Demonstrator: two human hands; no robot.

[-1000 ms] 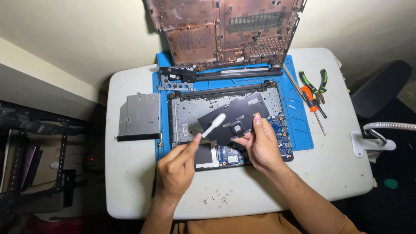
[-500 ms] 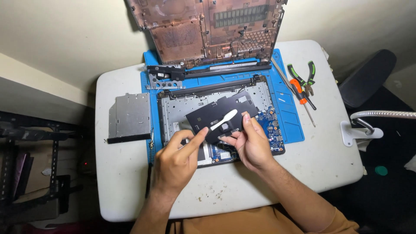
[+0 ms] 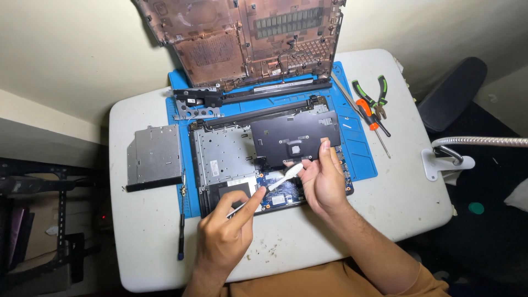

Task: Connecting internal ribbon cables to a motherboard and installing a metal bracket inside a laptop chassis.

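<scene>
An opened laptop chassis [image 3: 223, 157] lies on a blue work mat [image 3: 363, 157] on a white table. My right hand [image 3: 323, 181] holds up the near edge of a black flat panel [image 3: 294, 135] over the chassis. My left hand [image 3: 228, 234] pinches the handle of a slim white brush-like tool [image 3: 286, 176]. The tool's head sits just under the panel's near edge, beside my right thumb and above a blue circuit board [image 3: 278, 197].
The laptop's brown bottom cover [image 3: 247, 38] leans upright at the back. A silver optical drive [image 3: 154, 157] lies left of the mat. Green-handled pliers [image 3: 379, 91] and an orange screwdriver [image 3: 369, 114] lie at right; a dark thin tool [image 3: 180, 236] at left. A clamp lamp [image 3: 448, 159] grips the right edge.
The white tool's head has slid from the top of the black panel down to its near edge. My left hand has drawn back toward me. My right hand stays on the panel.
</scene>
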